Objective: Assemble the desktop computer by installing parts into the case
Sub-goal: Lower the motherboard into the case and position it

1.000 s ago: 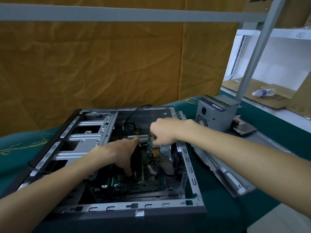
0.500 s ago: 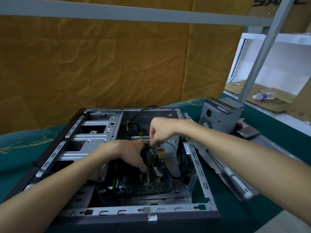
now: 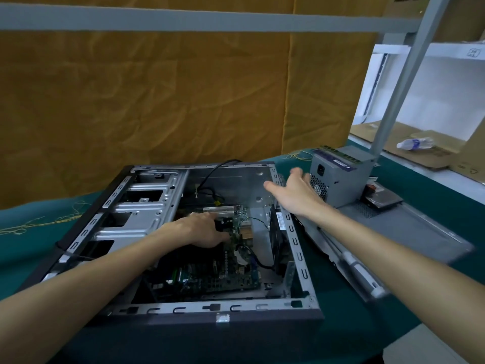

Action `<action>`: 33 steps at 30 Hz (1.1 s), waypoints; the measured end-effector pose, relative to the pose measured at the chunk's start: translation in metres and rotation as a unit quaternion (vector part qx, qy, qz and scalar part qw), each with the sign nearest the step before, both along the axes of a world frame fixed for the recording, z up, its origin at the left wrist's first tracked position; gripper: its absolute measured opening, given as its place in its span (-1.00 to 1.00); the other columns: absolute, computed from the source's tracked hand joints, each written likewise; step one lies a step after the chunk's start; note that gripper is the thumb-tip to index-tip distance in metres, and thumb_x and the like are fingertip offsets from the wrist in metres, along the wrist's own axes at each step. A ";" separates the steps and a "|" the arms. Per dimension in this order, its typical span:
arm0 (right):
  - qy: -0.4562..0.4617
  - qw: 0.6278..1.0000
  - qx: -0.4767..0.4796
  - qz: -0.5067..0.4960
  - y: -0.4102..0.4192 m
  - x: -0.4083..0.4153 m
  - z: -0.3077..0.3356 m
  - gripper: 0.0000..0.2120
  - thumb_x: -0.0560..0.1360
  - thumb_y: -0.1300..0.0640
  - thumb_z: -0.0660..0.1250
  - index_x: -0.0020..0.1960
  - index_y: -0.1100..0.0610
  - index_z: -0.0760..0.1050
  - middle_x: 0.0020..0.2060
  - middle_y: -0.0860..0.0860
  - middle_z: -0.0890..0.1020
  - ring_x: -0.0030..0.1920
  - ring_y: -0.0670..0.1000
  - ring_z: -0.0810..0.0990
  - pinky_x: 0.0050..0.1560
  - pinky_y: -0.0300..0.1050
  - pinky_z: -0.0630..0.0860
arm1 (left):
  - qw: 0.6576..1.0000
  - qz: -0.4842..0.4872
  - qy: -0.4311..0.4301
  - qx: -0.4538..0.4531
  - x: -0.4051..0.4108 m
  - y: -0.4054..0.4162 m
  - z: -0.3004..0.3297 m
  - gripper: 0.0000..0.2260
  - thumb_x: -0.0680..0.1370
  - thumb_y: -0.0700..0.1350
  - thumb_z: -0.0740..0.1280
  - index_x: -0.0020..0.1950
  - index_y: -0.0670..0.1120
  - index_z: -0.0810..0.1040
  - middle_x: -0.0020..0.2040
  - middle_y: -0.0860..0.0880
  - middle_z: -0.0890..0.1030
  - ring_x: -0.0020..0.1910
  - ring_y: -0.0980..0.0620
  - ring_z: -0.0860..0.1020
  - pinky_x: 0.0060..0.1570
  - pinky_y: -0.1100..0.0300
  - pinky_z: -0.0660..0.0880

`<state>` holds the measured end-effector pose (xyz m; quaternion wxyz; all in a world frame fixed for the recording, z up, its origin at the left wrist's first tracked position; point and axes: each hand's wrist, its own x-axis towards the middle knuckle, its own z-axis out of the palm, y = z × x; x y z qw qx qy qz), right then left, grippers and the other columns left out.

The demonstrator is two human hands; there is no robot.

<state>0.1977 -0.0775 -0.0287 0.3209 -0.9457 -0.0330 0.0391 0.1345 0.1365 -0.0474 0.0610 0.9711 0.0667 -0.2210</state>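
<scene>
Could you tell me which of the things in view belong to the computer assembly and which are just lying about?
Part of the job:
computer case, lying open
motherboard inside it
power supply, which the open right hand is close to
left hand, on the board
side panel

Lying about:
water bottle
flattened cardboard
yellow thread on the green cloth

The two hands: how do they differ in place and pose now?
The left hand is down inside the computer case, resting on the circuit board; the right hand is raised over the case's edge. The left looks partly bent, the right spread open toward the power supply. Both hold nothing.
</scene>
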 end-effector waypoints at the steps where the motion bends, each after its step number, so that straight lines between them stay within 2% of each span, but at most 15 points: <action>1: 0.031 0.999 -0.010 -0.009 -0.001 -0.001 0.000 -0.09 0.56 -0.35 0.21 0.63 0.18 -0.05 0.61 0.18 0.06 0.53 0.27 0.26 0.44 0.28 0.27 | 1.000 0.007 -0.007 -0.005 -0.001 0.000 -0.002 -0.26 0.60 0.33 0.21 0.67 0.02 0.07 0.60 -0.13 0.26 0.52 -0.18 0.32 0.38 0.04 0.37; 3: 0.065 0.998 -0.015 -0.015 -0.003 -0.002 0.000 -0.05 0.56 -0.37 0.17 0.64 0.22 -0.10 0.63 0.21 0.01 0.55 0.30 0.22 0.48 0.30 0.22 | 1.000 0.016 -0.021 -0.016 -0.004 0.000 -0.002 -0.27 0.59 0.33 0.23 0.66 0.03 0.12 0.56 -0.16 0.33 0.47 -0.19 0.38 0.37 -0.01 0.42; 5: 0.086 0.996 0.006 -0.005 -0.003 -0.002 0.000 -0.11 0.58 -0.37 0.12 0.63 0.24 0.01 0.63 0.19 0.07 0.53 0.26 0.28 0.50 0.25 0.25 | 0.999 0.015 -0.037 -0.022 -0.007 -0.002 0.000 -0.28 0.57 0.35 0.24 0.63 0.07 0.17 0.51 -0.17 0.38 0.42 -0.20 0.43 0.33 -0.04 0.46; 8: 0.114 0.991 0.064 0.023 -0.004 -0.005 0.000 -0.22 0.62 -0.34 0.06 0.58 0.24 0.23 0.60 0.14 0.23 0.45 0.18 0.37 0.42 0.11 0.26 | 0.999 0.012 -0.048 -0.009 -0.007 -0.013 0.003 -0.30 0.55 0.37 0.23 0.60 0.08 0.22 0.47 -0.23 0.37 0.36 -0.23 0.46 0.27 -0.07 0.49; 10: 0.126 0.988 0.085 0.038 -0.005 -0.008 -0.001 -0.25 0.63 -0.36 0.04 0.58 0.17 0.29 0.59 0.11 0.27 0.48 0.17 0.35 0.43 0.10 0.24 | 0.999 0.012 -0.037 -0.005 -0.005 -0.019 0.004 -0.29 0.55 0.37 0.24 0.60 0.06 0.23 0.49 -0.22 0.36 0.37 -0.21 0.45 0.26 -0.04 0.48; 13: 0.135 0.985 0.094 0.046 -0.007 -0.010 -0.003 -0.24 0.60 -0.42 0.01 0.63 0.02 0.21 0.63 0.06 0.21 0.60 0.15 0.20 0.52 0.15 0.16 | 0.999 0.018 -0.027 -0.027 -0.004 -0.027 0.003 -0.31 0.55 0.37 0.25 0.57 0.01 0.31 0.47 -0.14 0.42 0.35 -0.16 0.48 0.27 0.00 0.49; 16: 0.141 0.983 0.104 0.046 -0.007 -0.010 -0.004 -0.25 0.60 -0.42 0.00 0.64 0.00 0.19 0.63 0.05 0.19 0.61 0.14 0.17 0.54 0.15 0.13 | 0.999 0.017 -0.027 -0.033 -0.002 -0.039 0.002 -0.35 0.56 0.36 0.25 0.51 -0.01 0.37 0.44 -0.14 0.45 0.31 -0.15 0.50 0.19 0.02 0.51; 19: 0.147 0.983 0.099 0.051 -0.008 -0.009 -0.005 -0.23 0.59 -0.44 -0.02 0.65 -0.01 0.17 0.64 0.05 0.16 0.62 0.14 0.15 0.54 0.16 0.11 | 0.999 0.014 -0.037 -0.026 0.000 -0.048 0.003 -0.35 0.56 0.34 0.27 0.50 -0.05 0.37 0.44 -0.16 0.43 0.31 -0.16 0.49 0.22 0.00 0.51; 26: 0.181 0.972 0.139 0.058 -0.012 -0.005 -0.013 -0.20 0.53 -0.53 -0.01 0.66 -0.19 0.02 0.67 -0.02 -0.12 0.65 0.07 -0.15 0.57 0.28 -0.16 | 0.999 0.032 -0.039 0.004 -0.002 -0.054 0.000 -0.35 0.60 0.32 0.23 0.51 -0.11 0.32 0.45 -0.25 0.36 0.28 -0.22 0.50 0.22 -0.09 0.51; 33: 0.200 0.964 0.166 0.047 -0.017 -0.003 -0.022 -0.08 0.49 -0.55 0.07 0.68 -0.07 -0.03 0.67 0.04 -0.09 0.65 0.14 -0.06 0.56 0.27 -0.05 | 0.998 0.039 -0.031 0.039 -0.003 -0.063 -0.001 -0.34 0.63 0.31 0.16 0.59 -0.06 0.19 0.49 -0.26 0.29 0.37 -0.29 0.44 0.28 -0.12 0.46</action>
